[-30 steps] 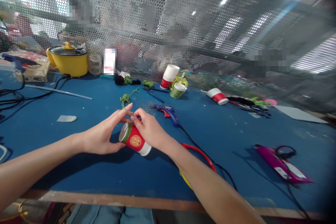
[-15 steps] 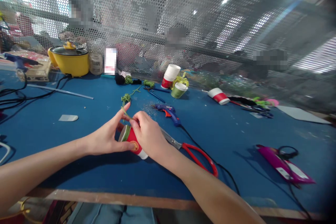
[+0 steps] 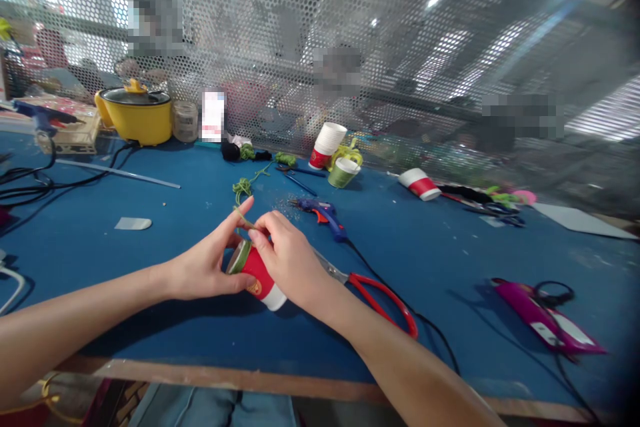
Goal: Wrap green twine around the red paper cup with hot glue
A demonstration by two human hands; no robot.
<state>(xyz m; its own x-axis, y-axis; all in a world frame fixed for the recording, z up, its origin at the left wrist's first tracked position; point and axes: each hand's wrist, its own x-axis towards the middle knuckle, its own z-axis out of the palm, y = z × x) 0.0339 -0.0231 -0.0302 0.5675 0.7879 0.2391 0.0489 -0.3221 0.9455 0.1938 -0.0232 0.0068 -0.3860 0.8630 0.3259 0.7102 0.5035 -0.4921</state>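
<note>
A red and white paper cup (image 3: 263,275) lies tilted on its side, green yarn wound around it near the rim. My left hand (image 3: 213,263) grips the cup, thumb pressed on the red wall, while the raised index finger carries a strand of green yarn (image 3: 242,187). That strand runs back to a loose tangle on the table. Over the cup's far side, my right hand (image 3: 287,253) pinches the yarn between thumb and fingers close to the rim. Red-handled scissors (image 3: 380,293) lie partly under my right forearm, and a blue glue gun (image 3: 325,215) rests just beyond.
At the back stand a yellow electric pot (image 3: 137,117), a glass jar (image 3: 185,121), stacked paper cups (image 3: 327,145) and a green-wrapped cup (image 3: 344,172). Another cup (image 3: 420,184) lies on its side. A purple packet (image 3: 545,317) with a black cable sits at right on the blue table (image 3: 165,333).
The cup has turned slightly in my left hand, its white base now a little lower and to the right. My right hand still pinches the yarn. The whole view has shifted slightly.
</note>
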